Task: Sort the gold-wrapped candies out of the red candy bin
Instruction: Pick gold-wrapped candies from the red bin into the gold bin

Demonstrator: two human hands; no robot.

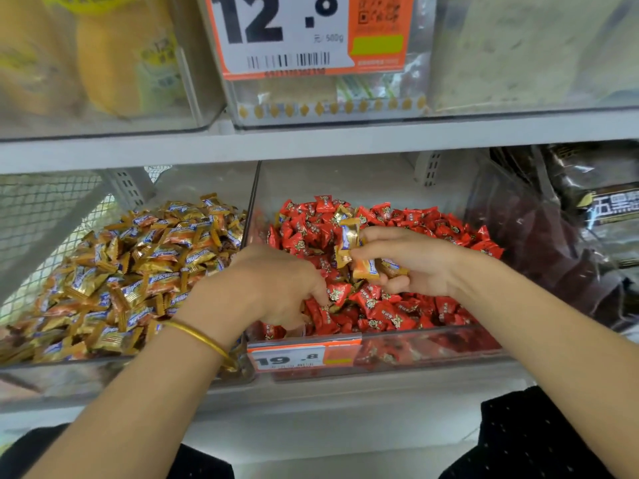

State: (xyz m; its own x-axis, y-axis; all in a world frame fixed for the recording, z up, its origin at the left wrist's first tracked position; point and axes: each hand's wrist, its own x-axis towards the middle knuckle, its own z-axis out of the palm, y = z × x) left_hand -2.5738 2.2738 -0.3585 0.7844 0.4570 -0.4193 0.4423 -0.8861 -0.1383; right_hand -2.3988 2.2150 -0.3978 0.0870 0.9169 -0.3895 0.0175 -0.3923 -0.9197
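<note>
Both forearms (pixel 138 392) reach over the red candy bin (pixel 432 350), beside the gold candy bin (pixel 69 375). I see my left grip (pixel 273 288) curled down into the red candies (pixel 380 309); whether it holds any, I cannot tell. My right grip (pixel 415 261) clutches several gold-wrapped candies (pixel 349 243) just above them.

The fingertips of the left hand (pixel 276 285) are buried among the red candies (pixel 380 307), so any hold there cannot be told. The right hand (pixel 420 261) covers part of its gold-wrapped candies (pixel 348 242), hiding their count. The far price tag (pixel 287 36) is cut by the top edge. The near price tag (pixel 294 358) has blurred small print. Dark bags (pixel 605 209) run off the right edge.
</note>
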